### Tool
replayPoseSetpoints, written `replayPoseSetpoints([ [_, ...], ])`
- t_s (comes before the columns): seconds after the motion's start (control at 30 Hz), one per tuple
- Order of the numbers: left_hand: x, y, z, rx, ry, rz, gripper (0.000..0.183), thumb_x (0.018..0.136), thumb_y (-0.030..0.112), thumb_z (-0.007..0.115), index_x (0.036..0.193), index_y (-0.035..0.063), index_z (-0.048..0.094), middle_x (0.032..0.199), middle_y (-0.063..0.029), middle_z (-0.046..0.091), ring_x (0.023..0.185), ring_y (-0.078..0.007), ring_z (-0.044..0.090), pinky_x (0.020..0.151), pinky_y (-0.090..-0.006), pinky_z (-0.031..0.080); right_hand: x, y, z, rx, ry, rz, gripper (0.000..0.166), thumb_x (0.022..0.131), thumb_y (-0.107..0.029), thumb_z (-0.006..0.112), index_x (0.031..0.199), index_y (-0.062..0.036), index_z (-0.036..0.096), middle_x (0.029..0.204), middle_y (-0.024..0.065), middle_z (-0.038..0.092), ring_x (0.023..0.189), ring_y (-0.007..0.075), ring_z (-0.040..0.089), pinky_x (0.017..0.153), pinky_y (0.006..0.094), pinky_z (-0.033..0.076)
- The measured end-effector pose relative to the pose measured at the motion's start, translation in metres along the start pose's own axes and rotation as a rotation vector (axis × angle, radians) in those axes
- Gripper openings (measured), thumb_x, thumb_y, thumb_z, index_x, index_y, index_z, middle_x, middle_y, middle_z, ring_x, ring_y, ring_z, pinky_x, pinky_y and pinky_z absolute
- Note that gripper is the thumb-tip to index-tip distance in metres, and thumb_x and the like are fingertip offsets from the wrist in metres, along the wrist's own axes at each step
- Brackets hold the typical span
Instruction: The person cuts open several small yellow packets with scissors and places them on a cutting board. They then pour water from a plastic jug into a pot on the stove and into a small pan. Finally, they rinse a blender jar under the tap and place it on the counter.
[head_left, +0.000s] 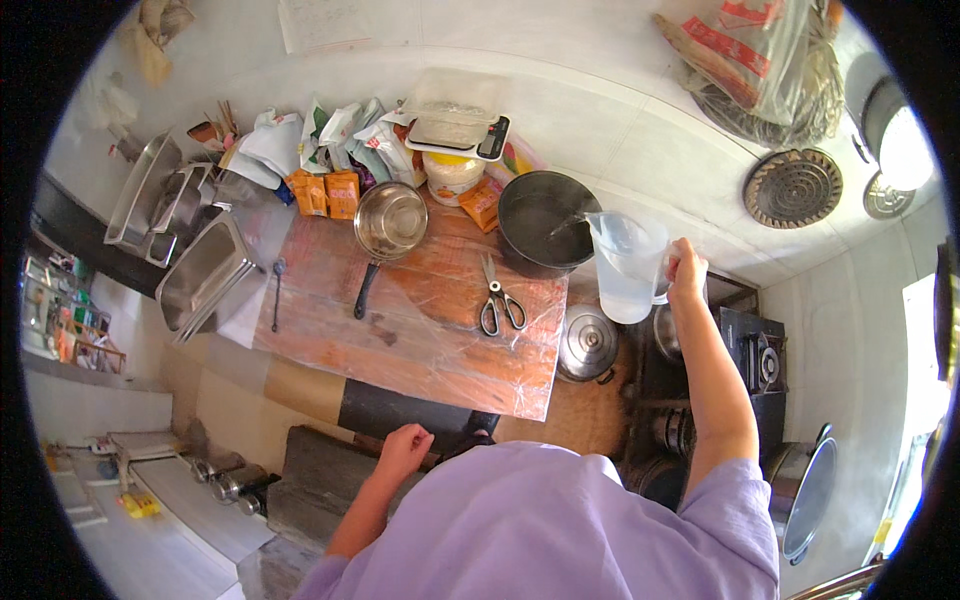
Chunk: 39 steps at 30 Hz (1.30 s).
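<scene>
My right hand (686, 264) grips the handle of a clear plastic pitcher (628, 270), tilted left at the table's right end. Water runs from its spout into a black pot (546, 214) at the table's back right corner. My left hand (409, 444) is low in front of my body, its fingers curled and nothing visible in it. Scissors (495, 296) lie before the pot. Left of them is a steel saucepan (391, 222) with a black handle. A spoon (277, 296) lies farther left on the plastic-covered wooden table (420, 352).
A kitchen scale (491, 146) bearing a clear container sits on a tub behind the table, beside bags (341, 135) and orange packets (343, 195). Steel trays (202, 277) stand left. A lidded pot (589, 341) and a gas stove (765, 361) are at the right.
</scene>
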<state>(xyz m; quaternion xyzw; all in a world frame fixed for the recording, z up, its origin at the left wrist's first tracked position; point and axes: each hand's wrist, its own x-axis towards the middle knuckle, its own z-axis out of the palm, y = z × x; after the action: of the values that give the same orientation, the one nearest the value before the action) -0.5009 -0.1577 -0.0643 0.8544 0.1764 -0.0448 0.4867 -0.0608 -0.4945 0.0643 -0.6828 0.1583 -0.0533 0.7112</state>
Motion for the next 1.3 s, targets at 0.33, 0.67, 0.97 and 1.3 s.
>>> replayPoseSetpoints([
  [0.33,0.129,0.043,0.027,0.053,-0.088,0.206,0.017,0.081,0.016,0.065,0.086,0.0006,0.059,0.085,-0.0158,0.063,0.079,-0.0326,0.062,0.067,-0.0401,0.05,0.014,-0.003,0.021,-0.41,0.029,-0.042,0.032,0.075,-0.024,0.06,0.052,-0.003,0.051,0.049,0.0024,0.045,0.044,0.012,0.039,0.045,0.0298,0.03],
  [0.67,0.256,0.072,0.086,0.376,0.112,-0.125,0.053,0.073,0.032,0.074,0.11,0.0001,0.052,0.104,-0.0208,0.061,0.095,-0.0348,0.062,0.08,-0.0431,0.051,0.01,-0.016,0.042,-0.871,-0.025,-0.221,0.039,0.077,-0.028,0.052,0.052,0.0026,0.055,0.047,0.008,0.049,0.047,0.0173,0.045,0.051,0.0338,0.037],
  [0.97,0.286,0.04,0.108,0.348,0.061,-0.244,0.057,0.062,0.042,0.08,0.097,0.0035,0.057,0.084,-0.0155,0.068,0.081,-0.034,0.066,0.072,-0.0439,0.052,0.017,-0.033,0.058,-1.228,-0.133,-0.442,0.051,0.087,-0.036,0.042,0.064,0.003,0.064,0.066,0.0277,0.058,0.067,0.0449,0.06,0.069,0.0468,0.048],
  [1.3,0.285,0.01,0.099,0.238,0.22,-0.109,0.039,0.068,0.036,0.078,0.081,0.0053,0.058,0.074,-0.0126,0.065,0.069,-0.0314,0.064,0.064,-0.0413,0.051,0.016,-0.055,0.093,-1.423,-0.188,-0.511,0.052,0.089,-0.037,0.04,0.069,0.0024,0.067,0.074,0.0274,0.061,0.075,0.0449,0.061,0.076,0.0484,0.048],
])
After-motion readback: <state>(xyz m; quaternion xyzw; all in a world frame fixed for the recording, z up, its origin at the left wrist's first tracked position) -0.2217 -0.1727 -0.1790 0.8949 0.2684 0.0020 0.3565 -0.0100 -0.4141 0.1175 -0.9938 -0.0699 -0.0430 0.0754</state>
